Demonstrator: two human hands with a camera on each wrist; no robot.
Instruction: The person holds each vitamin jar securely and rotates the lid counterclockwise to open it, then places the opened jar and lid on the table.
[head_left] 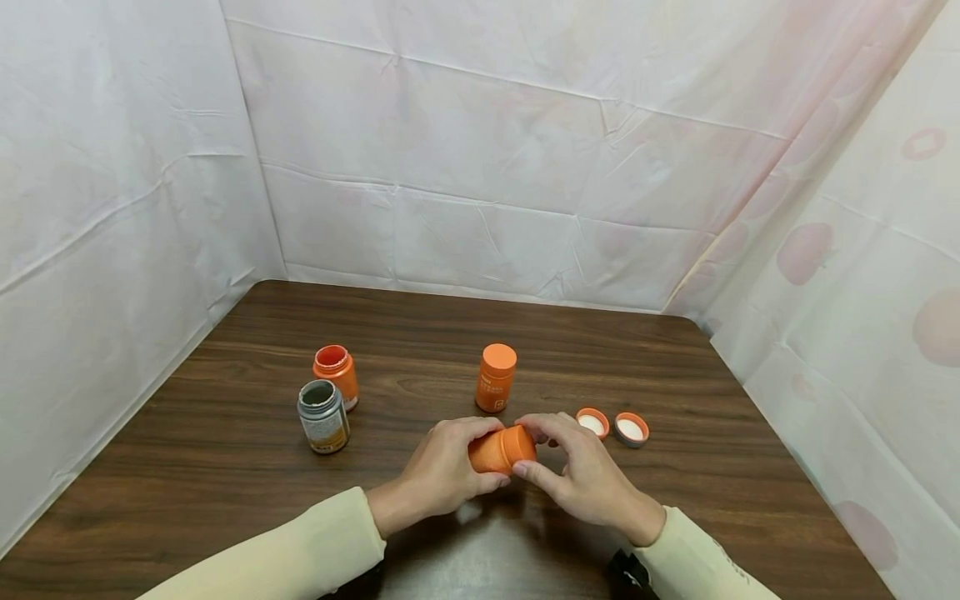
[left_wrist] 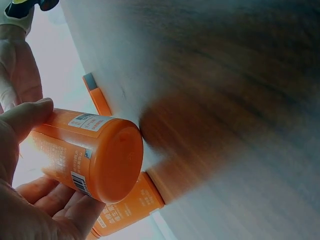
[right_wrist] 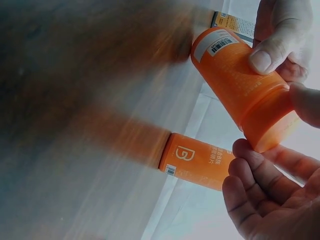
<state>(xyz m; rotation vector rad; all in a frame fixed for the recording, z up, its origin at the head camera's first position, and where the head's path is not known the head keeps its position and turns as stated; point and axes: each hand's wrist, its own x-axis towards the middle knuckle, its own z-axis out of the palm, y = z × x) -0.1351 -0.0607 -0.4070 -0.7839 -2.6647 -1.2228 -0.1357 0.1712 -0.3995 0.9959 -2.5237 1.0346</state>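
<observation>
Tilted over the front middle of the table is an orange pill bottle (head_left: pixel 487 454) with its cap on, its top end toward the right. My left hand (head_left: pixel 442 471) grips the bottle's body between thumb and fingers; the base and barcode labels show in the left wrist view. My right hand (head_left: pixel 585 475) pinches the bottle's orange cap (right_wrist: pixel 267 122) with thumb and fingertips. Just beyond the hands, a second capped orange bottle (head_left: pixel 496 379) stands upright. Right of my right hand lie an orange cap (head_left: pixel 592 422) and a grey-and-orange cap (head_left: pixel 632 430), white insides up.
On the left stand an uncapped orange bottle (head_left: pixel 341 379) and, nearer me, an uncapped grey bottle (head_left: pixel 324 421), both upright. The dark wooden table (head_left: pixel 420 325) meets white cloth hangings (head_left: pixel 450 167) at the back and sides.
</observation>
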